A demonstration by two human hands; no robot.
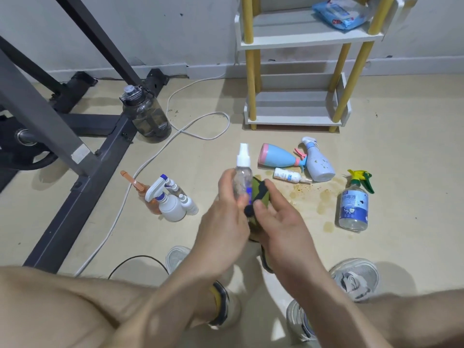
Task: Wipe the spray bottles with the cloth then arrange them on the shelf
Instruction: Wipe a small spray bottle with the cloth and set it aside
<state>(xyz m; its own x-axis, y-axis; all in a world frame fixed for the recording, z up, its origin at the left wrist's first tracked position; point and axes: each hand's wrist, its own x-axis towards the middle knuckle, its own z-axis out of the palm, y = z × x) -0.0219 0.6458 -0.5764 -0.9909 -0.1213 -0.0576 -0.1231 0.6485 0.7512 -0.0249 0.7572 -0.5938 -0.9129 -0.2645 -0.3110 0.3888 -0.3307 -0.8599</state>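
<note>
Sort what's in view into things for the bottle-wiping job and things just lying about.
For the job: small spray bottle in the left hand; cloth in the right hand; cluster of bottles; pink-blue bottle; pale blue bottle; small white bottle; green-trigger bottle; shelf.
Lying about: water jug; white cable; gym frame; wipes pack.

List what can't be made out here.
Small clear spray bottle with a white cap: head view, lower body hidden by the grip of the left hand.
Green and black cloth: mostly hidden behind the right hand.
Cluster of white and orange trigger bottles: overlapping, count unclear.
Blue plastic packet on the white shelf: cut by the top edge.
Clear bottle with a green trigger: label print too small.
</note>
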